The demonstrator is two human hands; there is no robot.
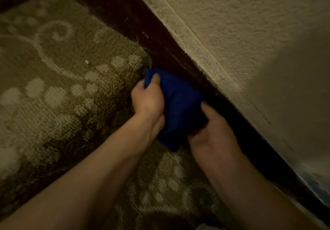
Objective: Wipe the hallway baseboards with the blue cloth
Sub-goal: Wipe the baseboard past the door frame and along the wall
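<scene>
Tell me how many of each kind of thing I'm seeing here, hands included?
Hands: 2, the left hand and right hand, both gripping the cloth
Blue cloth: 1
Dark baseboard: 1
Patterned carpet: 1
Textured wall: 1
Total: 6

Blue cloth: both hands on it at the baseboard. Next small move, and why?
Probably slide the blue cloth up along the dark baseboard. The left hand and right hand both grip it bunched against the board's foot, and specks show on the stretch ahead.
</scene>
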